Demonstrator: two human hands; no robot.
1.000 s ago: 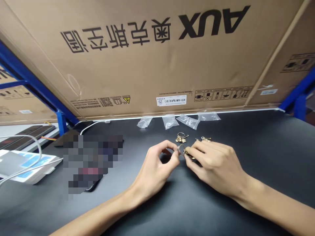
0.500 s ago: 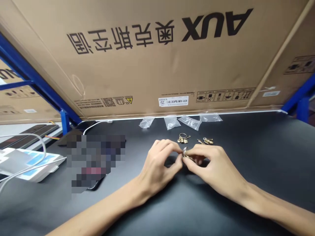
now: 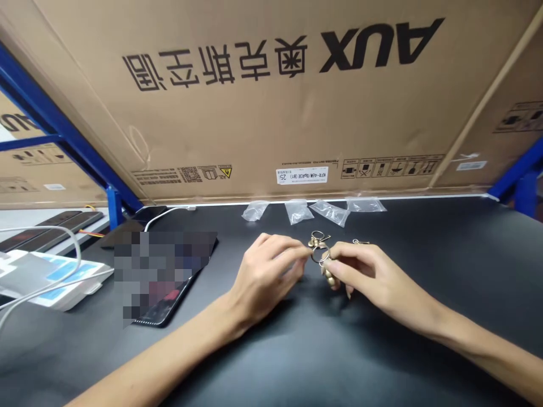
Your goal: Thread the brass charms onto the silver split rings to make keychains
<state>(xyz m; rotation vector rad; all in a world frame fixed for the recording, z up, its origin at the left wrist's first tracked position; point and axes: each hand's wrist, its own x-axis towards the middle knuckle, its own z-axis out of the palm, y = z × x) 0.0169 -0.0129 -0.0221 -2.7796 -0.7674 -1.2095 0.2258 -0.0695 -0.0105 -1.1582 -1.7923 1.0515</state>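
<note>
your right hand pinches the metal ring; whether your left hand grips its left edge, i cannot tell.

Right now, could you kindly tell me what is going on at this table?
A person's right hand pinches a metal ring with gold-coloured charms. The left hand is right at the ring's edge, though contact is unclear. Another charm ring lies just beyond on the black table, and four clear plastic bags lie before the cardboard box.
</note>
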